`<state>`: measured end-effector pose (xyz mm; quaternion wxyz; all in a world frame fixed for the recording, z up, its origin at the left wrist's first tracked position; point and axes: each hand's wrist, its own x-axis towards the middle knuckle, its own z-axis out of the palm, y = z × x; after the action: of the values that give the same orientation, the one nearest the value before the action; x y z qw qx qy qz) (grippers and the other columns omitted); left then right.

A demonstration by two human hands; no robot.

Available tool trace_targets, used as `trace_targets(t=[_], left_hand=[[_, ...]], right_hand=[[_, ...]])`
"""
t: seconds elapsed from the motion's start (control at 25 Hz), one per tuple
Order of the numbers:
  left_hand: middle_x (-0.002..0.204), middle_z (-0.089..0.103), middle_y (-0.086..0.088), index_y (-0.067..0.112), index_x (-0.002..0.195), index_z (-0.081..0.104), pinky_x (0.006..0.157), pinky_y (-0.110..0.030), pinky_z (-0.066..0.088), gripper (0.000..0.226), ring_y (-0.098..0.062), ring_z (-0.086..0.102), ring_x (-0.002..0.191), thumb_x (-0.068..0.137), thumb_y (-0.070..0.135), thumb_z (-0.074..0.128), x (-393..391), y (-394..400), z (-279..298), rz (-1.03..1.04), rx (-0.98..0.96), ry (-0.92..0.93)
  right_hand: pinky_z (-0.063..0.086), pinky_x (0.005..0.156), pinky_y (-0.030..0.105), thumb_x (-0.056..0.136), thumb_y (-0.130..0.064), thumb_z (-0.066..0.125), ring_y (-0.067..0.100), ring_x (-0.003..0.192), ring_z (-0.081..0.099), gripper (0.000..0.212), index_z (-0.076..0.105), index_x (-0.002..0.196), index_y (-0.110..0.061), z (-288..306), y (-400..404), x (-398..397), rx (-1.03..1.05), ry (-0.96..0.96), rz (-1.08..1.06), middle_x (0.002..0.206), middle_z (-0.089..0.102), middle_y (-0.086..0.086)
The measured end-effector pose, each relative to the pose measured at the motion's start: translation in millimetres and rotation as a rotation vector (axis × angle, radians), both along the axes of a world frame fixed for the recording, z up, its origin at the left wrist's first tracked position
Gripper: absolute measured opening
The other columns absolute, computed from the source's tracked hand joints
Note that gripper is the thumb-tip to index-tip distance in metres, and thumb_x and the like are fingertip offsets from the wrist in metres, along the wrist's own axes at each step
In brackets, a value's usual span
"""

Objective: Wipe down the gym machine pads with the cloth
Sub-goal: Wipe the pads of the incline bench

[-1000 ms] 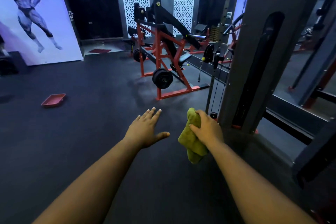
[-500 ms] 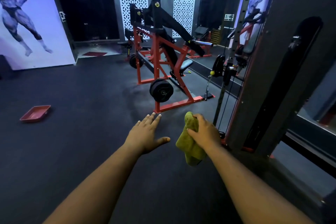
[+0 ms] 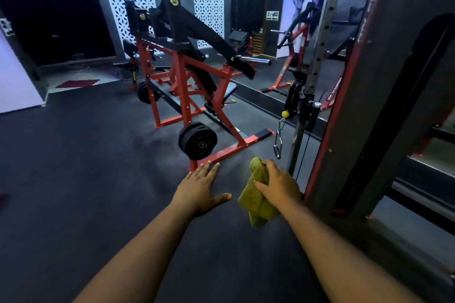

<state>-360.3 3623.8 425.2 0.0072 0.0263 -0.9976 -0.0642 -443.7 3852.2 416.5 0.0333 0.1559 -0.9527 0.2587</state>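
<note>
Both hands out in front over the dark rubber floor (image 3: 73,179), forearms bare. Left hand (image 3: 202,187) flat, palm down, fingers straight and together, thumb out to the side, holding nothing. Right hand (image 3: 277,186) curled round a bunched green cloth (image 3: 257,202); top of the cloth pokes above the fingers, the bulk hangs below the palm, the part inside the grip is hidden. Cloth is in mid-air, touching no machine. Ahead of the left hand: red-framed plate-loaded machine (image 3: 187,74) with black lever arms and a black weight plate (image 3: 198,140) low on its near side. Its seat pad (image 3: 229,88) is only partly visible behind the frame; back pad is dark and hard to separate from the black arms. To the right, a cable station upright (image 3: 322,39) with a row of holes, a pulley block and a metal stirrup handle (image 3: 278,140) hanging from a clip just beyond the right hand. A large dark column (image 3: 384,81) with red edge trim fills the right side and is cut off by the frame. Mirror wall (image 3: 270,7) behind shows reflected equipment, blurred. Back room is too dark to read.
</note>
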Motion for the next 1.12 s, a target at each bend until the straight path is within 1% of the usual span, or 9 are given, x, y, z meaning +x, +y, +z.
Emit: trace_targets(t=[0.12, 0.24, 0.36, 0.48, 0.6, 0.76, 0.88, 0.96, 1.12], left_hand=[[0.171, -0.001, 0.0, 0.027, 0.163, -0.002, 0.128, -0.044, 0.008, 0.103, -0.019, 0.001, 0.158, 0.087, 0.083, 0.039, -90, -32, -10, -0.034, -0.029, 0.014], [0.171, -0.001, 0.001, 0.028, 0.163, -0.001, 0.127, -0.044, 0.006, 0.104, -0.018, 0.001, 0.158, 0.086, 0.084, 0.038, -183, -64, -15, -0.021, -0.044, 0.004], [0.171, 0.0, 0.001, 0.029, 0.163, -0.001, 0.127, -0.044, 0.008, 0.106, -0.018, 0.001, 0.158, 0.083, 0.086, 0.038, -261, -90, -8, -0.024, -0.057, -0.011], [0.171, 0.002, 0.001, 0.028, 0.163, 0.001, 0.126, -0.044, 0.009, 0.102, -0.019, 0.002, 0.158, 0.087, 0.081, 0.043, -347, -116, 0, -0.029, -0.029, 0.011], [0.171, 0.001, 0.0, 0.028, 0.163, 0.002, 0.126, -0.043, 0.008, 0.101, -0.018, 0.002, 0.158, 0.087, 0.08, 0.044, -437, -141, -2, -0.064, -0.023, 0.004], [0.171, 0.003, -0.001, 0.026, 0.163, 0.003, 0.126, -0.044, 0.011, 0.103, -0.019, 0.004, 0.158, 0.086, 0.083, 0.04, -571, -178, -18, -0.147, -0.023, 0.029], [0.171, 0.005, -0.001, 0.025, 0.163, 0.006, 0.126, -0.043, 0.013, 0.106, -0.019, 0.006, 0.157, 0.082, 0.085, 0.039, -674, -196, -22, -0.238, 0.022, 0.002], [0.171, 0.007, -0.002, 0.025, 0.163, 0.007, 0.126, -0.043, 0.014, 0.105, -0.019, 0.008, 0.157, 0.083, 0.084, 0.043, -735, -203, -23, -0.313, 0.026, -0.018], [0.171, 0.01, -0.004, 0.023, 0.163, 0.01, 0.126, -0.044, 0.017, 0.105, -0.021, 0.011, 0.157, 0.084, 0.084, 0.044, -853, -198, -26, -0.438, 0.008, -0.041]], right_hand=[[0.053, 0.084, 0.042, 0.088, -0.048, 0.066, 0.027, 0.107, 0.063, 0.05, 0.043, 0.131, -0.035, -17, -34, -86, -0.008, 0.005, -0.023, 0.121, 0.064, 0.0], [0.053, 0.082, 0.04, 0.089, -0.048, 0.066, 0.029, 0.106, 0.063, 0.051, 0.042, 0.132, -0.035, -29, -63, -179, -0.025, -0.009, -0.028, 0.12, 0.065, 0.002], [0.052, 0.085, 0.041, 0.088, -0.046, 0.067, 0.029, 0.11, 0.061, 0.053, 0.043, 0.134, -0.035, -27, -86, -259, -0.05, -0.023, -0.051, 0.125, 0.063, 0.001], [0.051, 0.09, 0.042, 0.088, -0.045, 0.067, 0.031, 0.113, 0.06, 0.057, 0.041, 0.138, -0.035, -20, -112, -348, -0.052, -0.014, -0.053, 0.129, 0.061, 0.002], [0.049, 0.084, 0.038, 0.087, -0.046, 0.067, 0.032, 0.11, 0.063, 0.058, 0.04, 0.138, -0.035, -18, -135, -430, -0.021, 0.009, -0.085, 0.128, 0.064, 0.003], [0.048, 0.079, 0.037, 0.084, -0.043, 0.067, 0.033, 0.108, 0.062, 0.055, 0.046, 0.134, -0.034, -28, -162, -537, -0.043, 0.052, -0.204, 0.126, 0.064, 0.002], [0.048, 0.082, 0.037, 0.084, -0.044, 0.068, 0.031, 0.112, 0.061, 0.056, 0.046, 0.134, -0.032, -33, -181, -615, 0.004, 0.054, -0.282, 0.127, 0.063, 0.001], [0.048, 0.086, 0.039, 0.083, -0.044, 0.069, 0.03, 0.113, 0.061, 0.057, 0.045, 0.134, -0.032, -31, -190, -660, 0.039, 0.029, -0.334, 0.127, 0.063, 0.002], [0.05, 0.089, 0.041, 0.083, -0.043, 0.068, 0.031, 0.113, 0.061, 0.055, 0.045, 0.132, -0.033, -31, -183, -746, 0.006, -0.003, -0.489, 0.126, 0.063, 0.002]])
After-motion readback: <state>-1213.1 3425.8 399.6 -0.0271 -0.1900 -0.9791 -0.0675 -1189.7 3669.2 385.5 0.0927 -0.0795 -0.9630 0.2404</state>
